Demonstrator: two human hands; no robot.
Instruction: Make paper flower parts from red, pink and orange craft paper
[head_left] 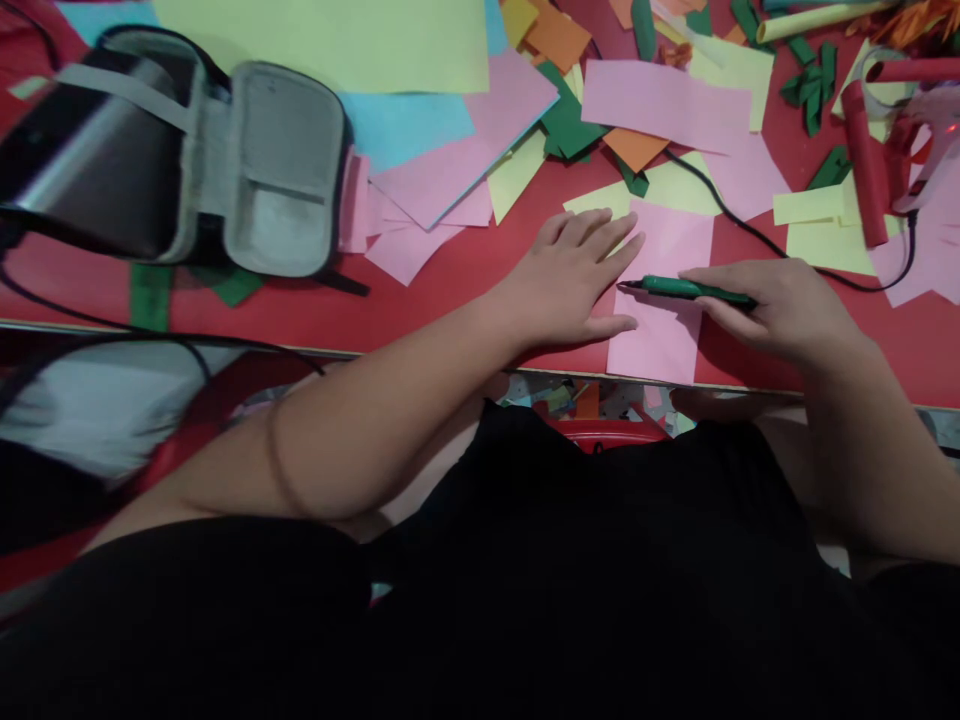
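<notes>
A pink sheet of paper [656, 345] lies at the front edge of the red table [442, 315]. My left hand [574, 280] rests flat at the sheet's left side, fingers spread, some fingertips over the paper. Between the fingers and thumb of my right hand [791, 305] is a green pen [667, 287]. Its dark tip points left, over the sheet and close to my left hand; whether it touches the paper I cannot tell.
An open grey case [285, 170] with a dark device sits at the left. Coloured paper, including a large yellow sheet [337, 45], covers the back. A black cable [739, 218] runs to a glue gun [930, 150] at the right, beside a red paper roll [862, 165].
</notes>
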